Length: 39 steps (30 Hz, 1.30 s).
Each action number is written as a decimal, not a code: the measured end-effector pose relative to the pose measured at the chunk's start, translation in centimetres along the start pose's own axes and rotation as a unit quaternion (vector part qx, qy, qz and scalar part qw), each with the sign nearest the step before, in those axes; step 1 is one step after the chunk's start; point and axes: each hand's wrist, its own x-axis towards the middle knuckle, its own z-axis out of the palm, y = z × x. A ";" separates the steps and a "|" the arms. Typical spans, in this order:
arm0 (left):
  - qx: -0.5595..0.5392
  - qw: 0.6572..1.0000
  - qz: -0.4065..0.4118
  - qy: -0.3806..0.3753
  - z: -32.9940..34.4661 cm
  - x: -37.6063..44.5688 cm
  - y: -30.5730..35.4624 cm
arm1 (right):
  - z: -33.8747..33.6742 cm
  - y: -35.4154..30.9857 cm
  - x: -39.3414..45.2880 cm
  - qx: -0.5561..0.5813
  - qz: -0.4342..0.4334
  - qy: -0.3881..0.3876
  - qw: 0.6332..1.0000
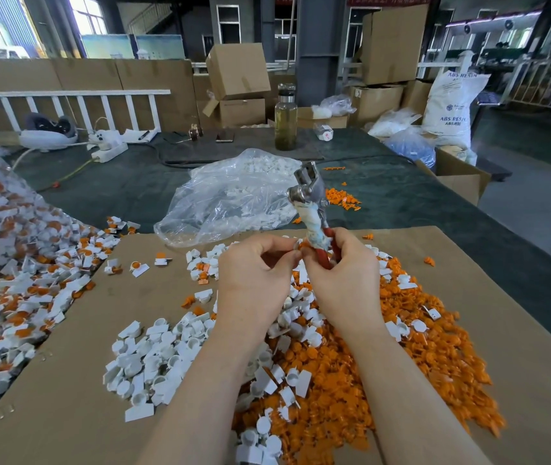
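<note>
My right hand (pixel 341 280) grips the pliers (pixel 311 209) by the red handles. Their long axis rises away toward the bench's far edge, with the metal head on top. My left hand (pixel 254 276) pinches a small piece (pixel 297 244) just beside the handles, so it is the nearer hand for feeding.

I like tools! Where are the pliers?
Middle of the head view: the right hand grips the pliers, their metal head pointing up, in front of the plastic bag.

Daylight from tall windows (pixel 89 15) falls across stacked cardboard boxes (pixel 237 70), a grey pillar (pixel 317 45) and white railing (pixel 66 105) in a workshop.
</note>
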 end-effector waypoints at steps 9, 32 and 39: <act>-0.018 0.999 -0.006 0.029 0.2 -0.1 -0.2 | -0.6 -0.4 0.3 0.066 0.019 -0.043 0.997; -0.167 0.981 -0.065 0.078 -0.9 0.7 -0.8 | -1.8 0.0 0.6 0.148 0.115 -0.188 0.964; -0.094 0.992 -0.033 0.075 0.4 -0.1 -0.6 | -0.5 -0.6 0.3 0.118 0.024 -0.070 0.990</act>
